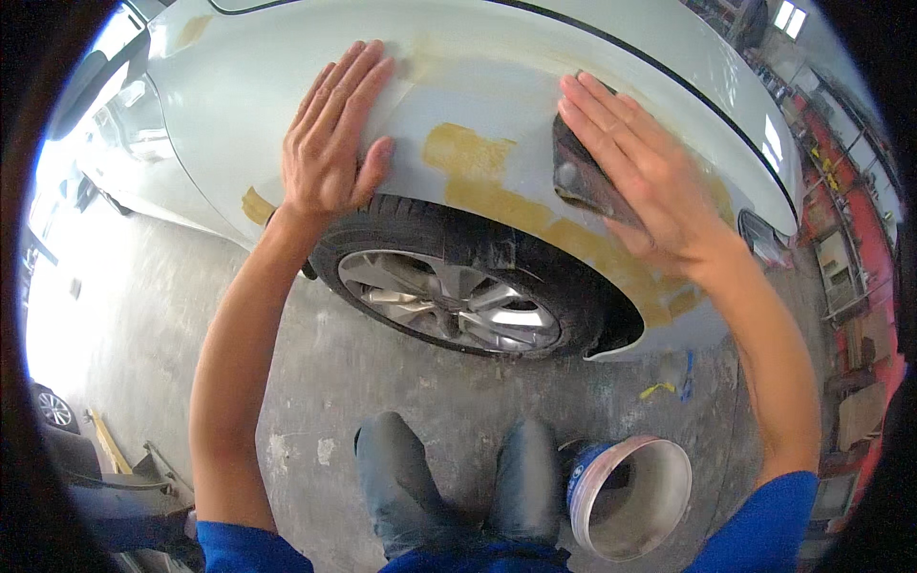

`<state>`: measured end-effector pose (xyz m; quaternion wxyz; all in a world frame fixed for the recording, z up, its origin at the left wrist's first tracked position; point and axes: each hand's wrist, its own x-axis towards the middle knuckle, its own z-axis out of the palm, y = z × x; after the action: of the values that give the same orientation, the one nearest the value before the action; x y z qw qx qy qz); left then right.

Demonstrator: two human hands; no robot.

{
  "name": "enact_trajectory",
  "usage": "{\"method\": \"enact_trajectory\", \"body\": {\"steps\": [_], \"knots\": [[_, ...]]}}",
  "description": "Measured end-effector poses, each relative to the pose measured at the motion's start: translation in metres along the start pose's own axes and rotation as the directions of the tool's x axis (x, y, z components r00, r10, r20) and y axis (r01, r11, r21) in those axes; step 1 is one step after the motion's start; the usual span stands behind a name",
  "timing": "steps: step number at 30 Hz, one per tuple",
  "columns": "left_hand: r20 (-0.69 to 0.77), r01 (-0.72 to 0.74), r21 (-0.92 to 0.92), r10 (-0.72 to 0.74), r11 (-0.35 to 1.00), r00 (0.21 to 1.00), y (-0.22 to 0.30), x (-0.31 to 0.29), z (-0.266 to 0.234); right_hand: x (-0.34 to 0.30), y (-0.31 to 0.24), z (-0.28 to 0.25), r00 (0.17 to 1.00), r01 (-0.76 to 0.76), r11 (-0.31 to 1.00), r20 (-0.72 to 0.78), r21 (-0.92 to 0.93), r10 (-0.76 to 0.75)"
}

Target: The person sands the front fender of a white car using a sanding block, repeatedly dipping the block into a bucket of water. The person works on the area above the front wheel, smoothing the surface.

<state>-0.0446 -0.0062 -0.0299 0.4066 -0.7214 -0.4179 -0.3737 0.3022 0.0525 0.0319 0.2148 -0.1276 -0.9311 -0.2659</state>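
A pale car fender (229,105) with grey primer and tan filler patches (468,153) curves above the wheel. My left hand (336,143) lies flat on the bare paint left of the primer, fingers stretched out and holding nothing. Under my right hand (650,177) is a dark, worn sheet of sandpaper (580,172), pressed against the primed panel. That hand's fingers lie along the sheet and cover its right part, so I cannot see how the thumb grips it. Below both hands sits the tyre with its silver alloy wheel (449,301).
A whitish bucket (635,501) with a blue outside stands on the concrete floor by my right knee. Small yellow and blue scraps (686,377) lie beyond it. Red shelving (841,191) lines the right side, and a metal stand (162,473) is at lower left.
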Motion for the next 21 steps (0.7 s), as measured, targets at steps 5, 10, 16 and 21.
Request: {"method": "enact_trajectory", "body": {"steps": [5, 10, 16, 21], "knots": [[-0.015, -0.018, -0.097, 0.017, 0.995, 1.000, 0.011, 0.013, 0.007, 0.061, -0.025, 0.027, 0.999, -0.025, 0.999, -0.042, 0.046, 0.027], [0.120, 0.061, 0.006, -0.061, 0.998, 0.991, 0.001, 0.004, -0.012, 0.005, -0.011, 0.009, 0.994, -0.077, 0.988, -0.065, 0.131, 0.086], [0.235, 0.144, 0.010, -0.143, 0.989, 0.962, 0.094, 0.057, 0.023, -0.130, -0.025, -0.075, 0.873, -0.458, 0.753, 0.081, 0.473, 0.480], [0.188, 0.056, -0.118, -0.033, 0.991, 0.982, 0.203, 0.108, 0.064, -0.213, -0.081, -0.079, 0.511, -0.474, 0.084, 0.196, 0.877, 0.837]]}}
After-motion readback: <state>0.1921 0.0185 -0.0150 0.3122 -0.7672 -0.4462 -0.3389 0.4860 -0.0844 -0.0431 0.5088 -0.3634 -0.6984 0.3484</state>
